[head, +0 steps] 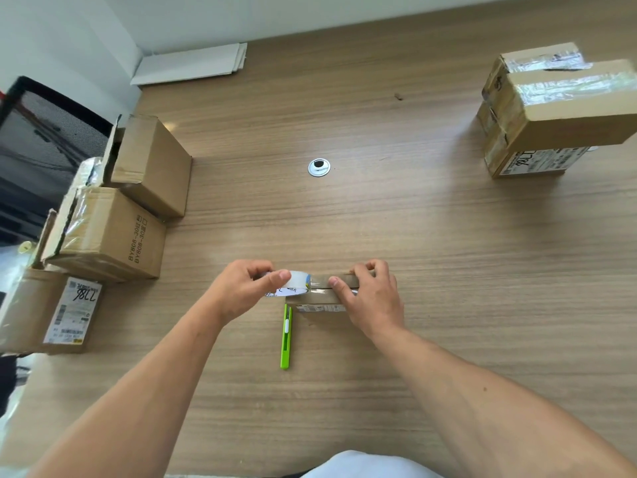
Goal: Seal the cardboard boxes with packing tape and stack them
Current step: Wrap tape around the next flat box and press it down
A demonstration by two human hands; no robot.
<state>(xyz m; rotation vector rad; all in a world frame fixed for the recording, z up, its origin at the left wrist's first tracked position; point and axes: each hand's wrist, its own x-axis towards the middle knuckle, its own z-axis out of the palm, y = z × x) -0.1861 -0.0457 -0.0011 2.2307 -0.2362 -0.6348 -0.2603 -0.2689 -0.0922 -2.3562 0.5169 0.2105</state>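
I have the flat box (315, 300) on the bench (379, 219), near me and about centre. My left hand (248, 288) pinches the tape roll (297, 282) between thumb and curled fingers at the box's left end. My right hand (372, 294) clamps the box, with fingers hooked over its far edge and the thumb pressing on the top seam.

The box looks small and light. I judge a leftward pull on the roll could drag it across the bench or lift its left end if the right hand slackens. The strip between roll and thumb is short, and I cannot tell whether it has bonded. Pulled at an angle, it could run off the seam, wrinkle or fold onto itself. The green cutter (285, 336) lies just beside the box's near left corner, close to my left forearm. A careless sweep could knock it, and I cannot see whether the blade is out.

The box is matte brown cardboard, low and rectangular, with a printed label on its near side. The tape is glossy clear film on a white printed core. The bench is smooth wood-grain laminate and offers little friction.

More boxes (113, 236) wait at the left edge, the farthest with a flap raised. The taped stack (558, 112) at far right shines on top, and its upper box sits askew, so adding another may be unsteady.
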